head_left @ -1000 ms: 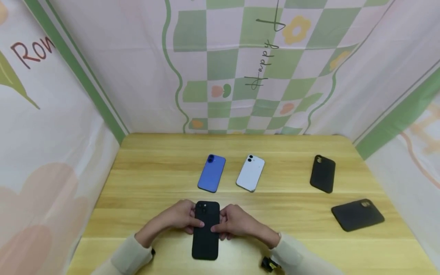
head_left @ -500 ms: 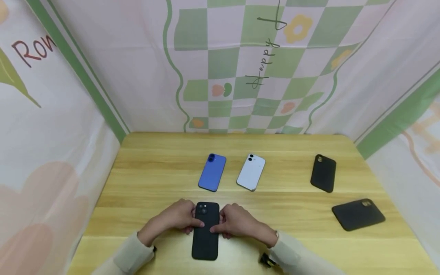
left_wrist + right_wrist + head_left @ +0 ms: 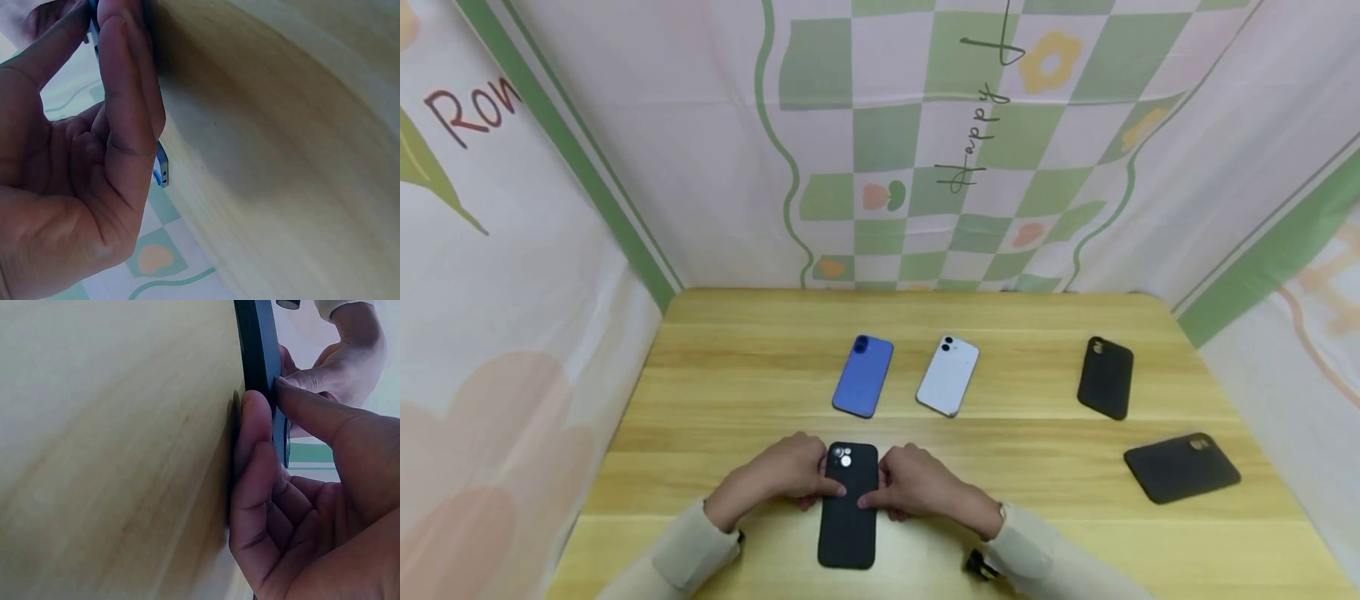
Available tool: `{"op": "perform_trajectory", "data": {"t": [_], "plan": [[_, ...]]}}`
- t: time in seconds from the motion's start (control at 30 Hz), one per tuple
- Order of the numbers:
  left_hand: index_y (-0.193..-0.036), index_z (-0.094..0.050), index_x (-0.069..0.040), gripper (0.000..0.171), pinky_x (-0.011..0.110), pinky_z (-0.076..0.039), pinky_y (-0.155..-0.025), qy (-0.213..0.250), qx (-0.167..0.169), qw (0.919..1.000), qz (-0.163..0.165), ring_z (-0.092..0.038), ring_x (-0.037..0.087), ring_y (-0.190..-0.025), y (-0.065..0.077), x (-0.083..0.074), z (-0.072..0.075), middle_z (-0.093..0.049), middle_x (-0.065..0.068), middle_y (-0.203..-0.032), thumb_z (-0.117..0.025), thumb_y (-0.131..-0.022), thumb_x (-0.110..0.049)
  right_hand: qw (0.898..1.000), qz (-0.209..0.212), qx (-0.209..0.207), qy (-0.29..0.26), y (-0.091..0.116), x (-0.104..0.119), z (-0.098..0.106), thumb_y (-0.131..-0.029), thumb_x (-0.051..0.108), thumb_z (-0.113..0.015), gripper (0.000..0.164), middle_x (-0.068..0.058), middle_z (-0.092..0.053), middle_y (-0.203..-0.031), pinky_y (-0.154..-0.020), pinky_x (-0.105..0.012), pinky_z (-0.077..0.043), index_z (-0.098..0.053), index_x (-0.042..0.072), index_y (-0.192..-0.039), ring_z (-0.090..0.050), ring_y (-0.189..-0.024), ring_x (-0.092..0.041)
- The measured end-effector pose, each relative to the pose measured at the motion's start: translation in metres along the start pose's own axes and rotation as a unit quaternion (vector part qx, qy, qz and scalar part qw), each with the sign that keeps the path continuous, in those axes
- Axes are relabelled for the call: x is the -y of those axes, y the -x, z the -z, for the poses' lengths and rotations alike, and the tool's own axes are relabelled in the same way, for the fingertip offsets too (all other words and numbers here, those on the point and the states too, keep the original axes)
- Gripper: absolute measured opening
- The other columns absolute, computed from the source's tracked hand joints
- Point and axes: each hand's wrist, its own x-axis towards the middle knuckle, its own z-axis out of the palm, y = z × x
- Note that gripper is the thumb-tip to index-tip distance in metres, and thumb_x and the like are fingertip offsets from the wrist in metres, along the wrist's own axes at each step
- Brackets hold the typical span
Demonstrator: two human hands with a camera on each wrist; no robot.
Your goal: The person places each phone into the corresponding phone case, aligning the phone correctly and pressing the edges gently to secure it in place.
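Note:
A black phone, its camera lenses facing up at the top left corner, is held between both hands near the front of the table. My left hand grips its left edge, thumb on the back and fingers curled beneath. On the opposite edge my right hand pinches it the same way. In the right wrist view the phone shows edge-on, thumb on one face and fingers under the other, just off the tabletop. Mostly fingers and palm fill the left wrist view, where the left hand hides most of the phone.
Beyond the hands lie a blue phone and a white phone, backs up. To the right are two black phone cases with camera cutouts, one upright and one turned sideways. A patterned curtain stands behind the wooden table.
Both hands keep their grip and place. The phone tilts slightly, its top edge shifting a little toward me, and its lenses now catch bright light.

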Motion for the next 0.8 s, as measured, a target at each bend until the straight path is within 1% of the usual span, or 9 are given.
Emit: {"op": "perform_trajectory", "data": {"t": [0.2, 0.4, 0.53, 0.7, 0.8], "plan": [[-0.062, -0.065, -0.012, 0.032, 0.022, -0.038, -0.044, -0.003, 0.0, 1.0, 0.004, -0.053, 0.014, -0.041, 0.0015, -0.0011, -0.0004, -0.057, 0.001, -0.046, -0.079, -0.083, -0.032, 1.0, -0.01, 0.004, -0.002, 0.0001, 0.001, -0.0008, -0.081, 0.038, -0.078, 0.032, 0.006, -0.059, -0.047, -0.039, -0.018, -0.037, -0.063, 0.018, -0.062, -0.055, -0.039, -0.007], [-0.061, -0.064, -0.011, 0.034, 0.022, -0.036, -0.043, -0.017, -0.008, 0.9996, 0.02, -0.052, 0.014, -0.041, 0.0039, -0.0032, -0.001, -0.056, 0.0, -0.045, -0.079, -0.082, -0.033, 1.0, -0.016, 0.002, 0.014, 0.0003, 0.0023, -0.001, -0.081, 0.041, -0.078, 0.033, 0.007, -0.059, -0.047, -0.04, -0.019, -0.036, -0.062, 0.019, -0.062, -0.056, -0.041, -0.008], [-0.06, -0.062, -0.011, 0.036, 0.022, -0.033, -0.042, -0.025, -0.031, 0.9989, 0.026, -0.049, 0.012, -0.04, 0.0051, -0.0044, 0.0005, -0.053, -0.002, -0.044, -0.078, -0.082, -0.034, 1.0, -0.012, -0.003, 0.027, 0.0007, 0.0011, -0.0009, -0.081, 0.041, -0.078, 0.033, 0.01, -0.057, -0.045, -0.04, -0.019, -0.036, -0.062, 0.02, -0.061, -0.055, -0.04, -0.007], [-0.061, -0.059, -0.014, 0.037, 0.023, -0.032, -0.043, -0.037, -0.06, 0.9974, 0.019, -0.047, 0.012, -0.043, 0.0043, -0.0045, 0.0039, -0.051, -0.004, -0.048, -0.075, -0.085, -0.037, 0.999, -0.01, -0.003, 0.036, 0.0013, -0.0007, -0.0002, -0.082, 0.043, -0.077, 0.033, 0.011, -0.056, -0.045, -0.041, -0.019, -0.035, -0.061, 0.022, -0.061, -0.054, -0.041, -0.007], [-0.067, -0.058, -0.016, 0.035, 0.025, -0.035, -0.045, -0.055, -0.095, 0.9938, 0.015, -0.049, 0.012, -0.048, 0.0013, -0.0034, 0.0066, -0.052, -0.005, -0.056, -0.072, -0.087, -0.041, 0.999, -0.005, -0.007, 0.043, 0.0035, -0.0016, 0.0011, -0.083, 0.044, -0.075, 0.033, 0.011, -0.056, -0.045, -0.042, -0.02, -0.036, -0.062, 0.023, -0.061, -0.053, -0.042, -0.007]]}}
